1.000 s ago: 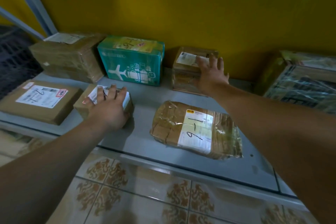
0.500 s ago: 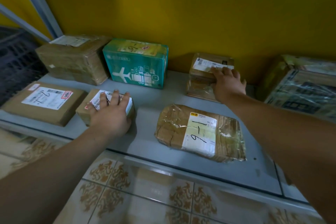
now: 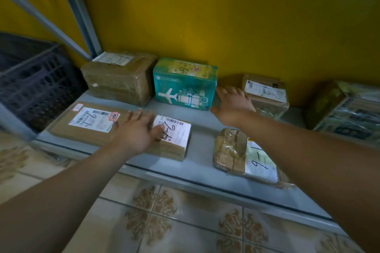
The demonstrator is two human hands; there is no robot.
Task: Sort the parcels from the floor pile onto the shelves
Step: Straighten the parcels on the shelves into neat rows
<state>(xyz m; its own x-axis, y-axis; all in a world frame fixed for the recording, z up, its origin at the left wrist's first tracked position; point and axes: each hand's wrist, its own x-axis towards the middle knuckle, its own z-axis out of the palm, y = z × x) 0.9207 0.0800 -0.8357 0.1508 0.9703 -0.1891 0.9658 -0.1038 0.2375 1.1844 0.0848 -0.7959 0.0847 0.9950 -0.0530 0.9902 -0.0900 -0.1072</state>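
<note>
On the low grey shelf (image 3: 202, 165) lie several parcels. My left hand (image 3: 135, 132) rests flat, fingers straight, on the left end of a small brown box (image 3: 174, 141) with a white label marked 2. A flat brown parcel (image 3: 86, 123) touches that box on its left. My right hand (image 3: 233, 102) hovers open between the teal box (image 3: 185, 84) with a plane drawing and a small taped brown box (image 3: 267, 94) at the back. A plastic-wrapped parcel (image 3: 244, 156) marked 1-6 lies under my right forearm.
A large brown box (image 3: 117, 77) stands at the back left by the grey shelf post (image 3: 79, 12). A dark plastic crate (image 3: 30, 84) sits left of the shelf. A wrapped carton (image 3: 347, 109) fills the right end. The yellow wall (image 3: 226, 16) backs the shelf; patterned floor tiles (image 3: 164, 222) lie in front.
My right hand came off the small taped box and moved left toward the teal box. My left hand slid left on the labelled box, which now sits against the flat parcel.
</note>
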